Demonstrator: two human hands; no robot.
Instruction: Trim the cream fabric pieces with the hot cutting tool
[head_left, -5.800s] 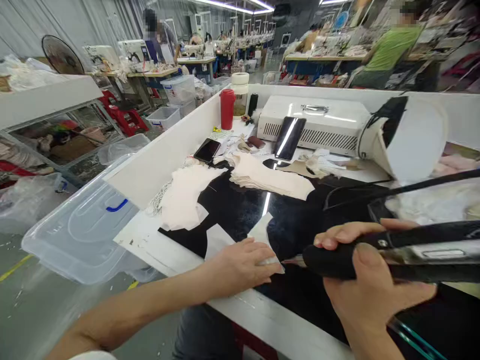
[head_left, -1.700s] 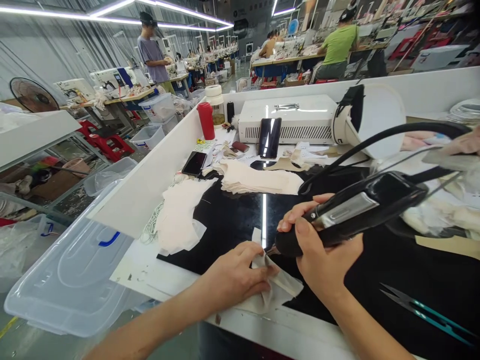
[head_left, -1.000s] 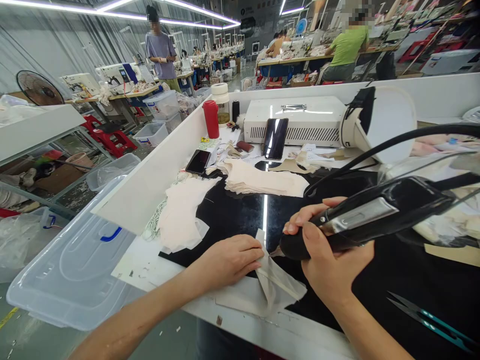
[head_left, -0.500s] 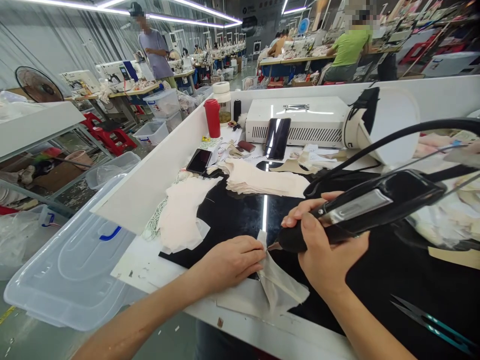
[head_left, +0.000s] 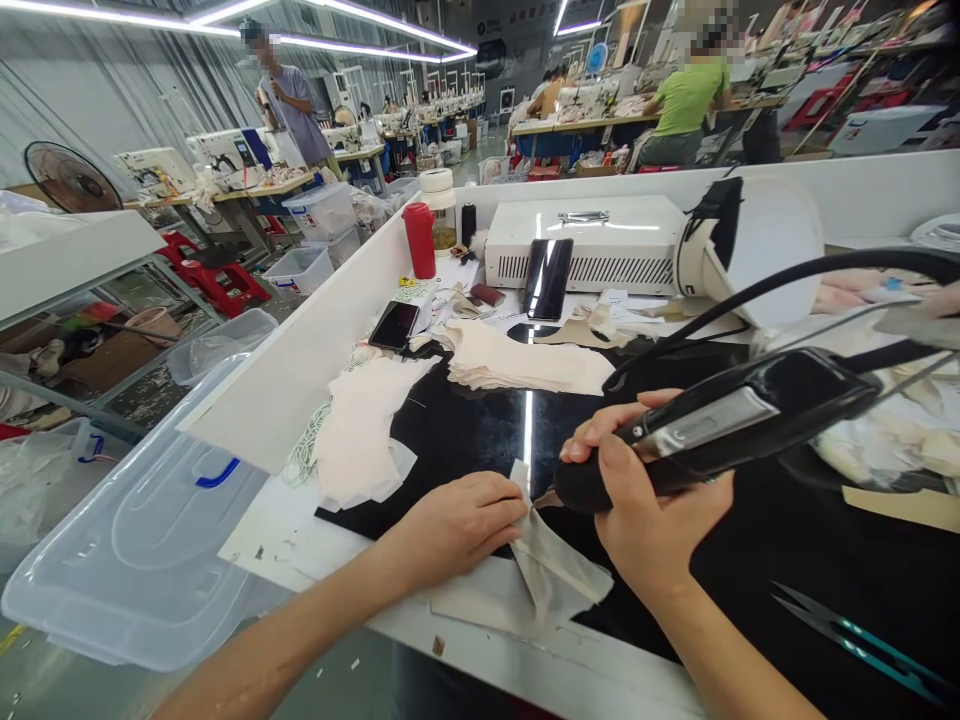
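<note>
Cloth stack (head_left: 525, 360) beyond black tool (head_left: 787, 400) (snips (head_left: 829, 624) rightward).

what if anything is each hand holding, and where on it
The right hand grips the black tool around the front part of its body. The left hand touches the pale fabric near its narrow upper end; whether it pinches cannot be told.

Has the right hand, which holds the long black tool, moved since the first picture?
Yes: judged against the flat, pale stack of cloth pieces, the right hand moved leftward and nearer.
</note>
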